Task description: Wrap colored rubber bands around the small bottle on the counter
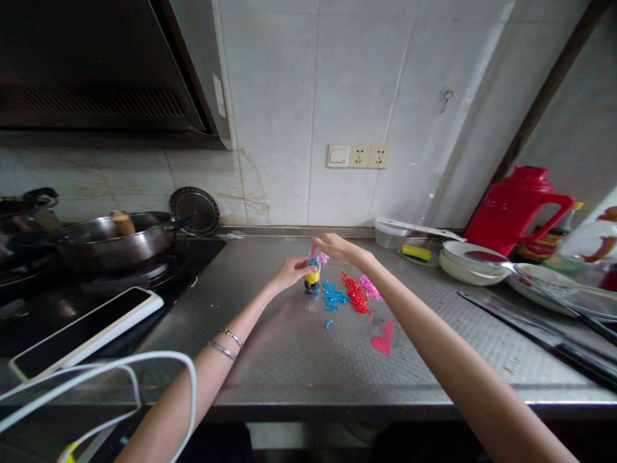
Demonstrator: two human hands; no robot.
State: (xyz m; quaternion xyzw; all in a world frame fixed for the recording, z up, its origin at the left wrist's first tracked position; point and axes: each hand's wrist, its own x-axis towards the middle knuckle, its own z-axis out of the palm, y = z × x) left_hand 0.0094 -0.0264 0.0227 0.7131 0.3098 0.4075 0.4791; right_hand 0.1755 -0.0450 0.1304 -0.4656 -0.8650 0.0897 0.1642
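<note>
My left hand (288,272) grips a small clear jar (312,280) that stands upright on the metal counter. Inside it, black pieces lie lowest, then yellow, with blue near the top. Over the jar's mouth, my right hand (336,247) has its fingers pinched together; whatever they hold is hidden. Loose blue pieces (333,296) are scattered just right of the jar, one lying apart nearer the front. Beside them are piles of red pieces (357,296) and pink pieces (370,287). More pink shows behind the jar, partly covered by my hands.
A flat red patch (383,338) lies near my right forearm. At right are a knife (511,316), white bowls (470,267), a plastic tub (388,234), a sponge (416,253) and a red thermos (513,209). Leftward, a pan (116,247), a white device (87,334) and a white cable (190,386).
</note>
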